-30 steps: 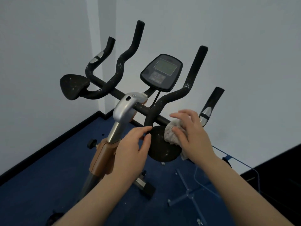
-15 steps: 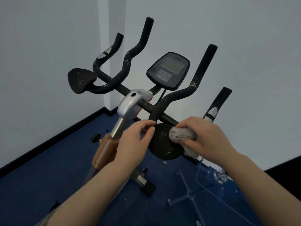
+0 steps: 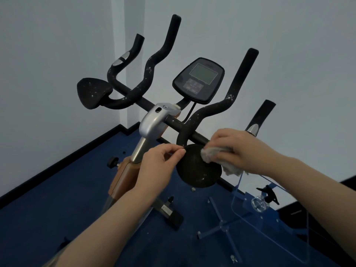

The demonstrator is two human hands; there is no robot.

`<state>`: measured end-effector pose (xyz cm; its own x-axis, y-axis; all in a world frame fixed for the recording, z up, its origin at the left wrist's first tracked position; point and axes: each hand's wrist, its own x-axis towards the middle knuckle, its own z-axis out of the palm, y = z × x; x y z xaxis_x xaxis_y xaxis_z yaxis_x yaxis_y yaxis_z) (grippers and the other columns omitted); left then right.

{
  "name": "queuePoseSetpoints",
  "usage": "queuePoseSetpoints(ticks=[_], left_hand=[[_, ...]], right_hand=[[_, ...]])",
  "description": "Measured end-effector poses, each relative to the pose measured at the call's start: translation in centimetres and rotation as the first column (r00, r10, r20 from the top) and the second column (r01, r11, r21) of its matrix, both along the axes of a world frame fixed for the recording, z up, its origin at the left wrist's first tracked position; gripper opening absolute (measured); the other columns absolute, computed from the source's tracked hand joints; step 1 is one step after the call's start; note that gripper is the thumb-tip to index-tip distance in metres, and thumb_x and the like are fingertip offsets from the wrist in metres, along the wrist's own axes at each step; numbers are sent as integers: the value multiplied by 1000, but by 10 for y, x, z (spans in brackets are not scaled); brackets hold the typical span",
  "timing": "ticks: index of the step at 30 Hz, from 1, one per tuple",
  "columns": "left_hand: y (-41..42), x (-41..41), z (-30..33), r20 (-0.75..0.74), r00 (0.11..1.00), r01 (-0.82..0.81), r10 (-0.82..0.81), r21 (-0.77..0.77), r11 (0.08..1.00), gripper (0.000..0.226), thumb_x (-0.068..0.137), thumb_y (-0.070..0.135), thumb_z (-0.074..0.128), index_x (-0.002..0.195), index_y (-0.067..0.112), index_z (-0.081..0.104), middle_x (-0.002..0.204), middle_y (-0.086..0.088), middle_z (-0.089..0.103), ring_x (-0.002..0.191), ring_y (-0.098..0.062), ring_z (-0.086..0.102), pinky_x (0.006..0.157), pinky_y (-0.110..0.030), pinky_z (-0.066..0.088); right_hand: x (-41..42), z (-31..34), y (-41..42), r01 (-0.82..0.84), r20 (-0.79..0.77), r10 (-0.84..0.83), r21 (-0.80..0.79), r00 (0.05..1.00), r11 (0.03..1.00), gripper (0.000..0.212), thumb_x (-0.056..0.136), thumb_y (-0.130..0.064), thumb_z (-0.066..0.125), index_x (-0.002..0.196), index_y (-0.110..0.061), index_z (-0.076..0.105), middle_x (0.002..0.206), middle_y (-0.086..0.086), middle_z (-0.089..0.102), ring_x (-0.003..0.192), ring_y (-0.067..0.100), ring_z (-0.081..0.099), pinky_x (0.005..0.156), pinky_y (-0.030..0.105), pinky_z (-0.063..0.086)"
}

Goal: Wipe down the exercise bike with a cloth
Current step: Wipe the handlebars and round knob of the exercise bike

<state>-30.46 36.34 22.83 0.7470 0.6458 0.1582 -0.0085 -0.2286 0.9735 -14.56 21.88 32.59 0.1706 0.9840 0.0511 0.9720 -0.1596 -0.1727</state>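
Ideally, the left hand (image 3: 159, 166) keeps pinching the pad (image 3: 198, 168) edge while the right hand (image 3: 237, 149), clutching the cloth (image 3: 213, 154), rubs firmly.

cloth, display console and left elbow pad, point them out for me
cloth (image 3: 210, 153), head view, bunched front edge
display console (image 3: 199, 80), head view, below screen
left elbow pad (image 3: 92, 92), head view, top face

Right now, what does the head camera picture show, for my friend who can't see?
A right hand presses a crumpled grey cloth onto a round black elbow pad of a dusty black exercise bike, while the left hand pinches the pad's edge.
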Motion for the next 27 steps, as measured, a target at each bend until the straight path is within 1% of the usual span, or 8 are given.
queuePoseSetpoints(ticks=[3, 7, 10, 13, 17, 20, 23, 27], left_hand=[[0, 0, -1, 18, 1000, -4, 4, 11, 1000, 11, 85, 31, 64, 87, 41, 68, 83, 11, 70, 81, -2, 64, 76, -24, 53], [1, 1, -1, 18, 1000, -6, 6, 17, 1000, 12, 86, 31, 65, 84, 43, 68, 81, 12, 70, 80, -3, 64, 73, -22, 53], [0, 1, -1, 13, 1000, -4, 4, 19, 1000, 9, 85, 34, 63, 87, 41, 68, 82, 12, 70, 80, -2, 63, 72, -20, 52], [0, 0, -2, 11, 1000, 1, -1, 23, 1000, 9, 86, 34, 63, 89, 40, 68, 83, 13, 70, 81, -2, 63, 71, -17, 51], [0, 0, -1, 22, 1000, -9, 9, 17, 1000, 13, 86, 32, 65, 85, 44, 67, 81, 13, 70, 78, -1, 63, 71, -17, 51], [1, 2, -2, 10, 1000, -6, 6, 17, 1000, 9, 85, 32, 65, 89, 38, 70, 82, 12, 70, 79, -2, 63, 72, -19, 52], [1, 1, -3, 3, 1000, -6, 6, 22, 1000, 10, 86, 32, 64, 92, 33, 71, 84, 11, 70, 81, -3, 64, 75, -25, 54], [0, 1, -3, 13, 1000, -7, 7, 19, 1000, 9, 86, 34, 63, 91, 37, 71, 82, 12, 70, 80, -3, 64, 73, -24, 53]], right_hand=[[-10, -12, 8, 80, -40, -75, 170, 996, 982, 31, 87, -38, 55, 111, -24, 67, 103, -7, 59, 96, 6, 50, 83, 23, 46], [-21, -36, 7, 146, -16, -148, 308, 989, 940, 24, 84, -29, 67, 104, -16, 73, 96, 3, 63, 92, 19, 56, 78, 37, 50], [-21, -40, 3, 162, -37, -158, 335, 987, 928, 22, 82, -27, 70, 101, -16, 74, 93, 2, 62, 87, 20, 56, 75, 36, 50], [-30, -44, 1, 221, -40, -222, 357, 974, 907, 22, 83, -34, 67, 96, -18, 74, 91, 0, 61, 87, 17, 55, 71, 37, 51], [-46, -52, 1, 335, -63, -345, 451, 937, 827, 27, 80, -44, 68, 85, -19, 77, 88, -1, 62, 87, 15, 54, 66, 28, 47], [-46, -52, 3, 395, -171, -356, 450, 918, 801, 14, 79, -32, 74, 85, -20, 78, 89, -3, 62, 87, 13, 56, 71, 32, 49], [-42, -44, 3, 416, -269, -331, 389, 904, 822, 9, 79, -29, 74, 85, -24, 77, 89, -7, 62, 85, 10, 59, 75, 32, 50], [-36, -35, 5, 380, -196, -335, 272, 921, 884, 14, 79, -33, 72, 88, -21, 71, 89, -6, 62, 88, 10, 56, 79, 27, 44]])
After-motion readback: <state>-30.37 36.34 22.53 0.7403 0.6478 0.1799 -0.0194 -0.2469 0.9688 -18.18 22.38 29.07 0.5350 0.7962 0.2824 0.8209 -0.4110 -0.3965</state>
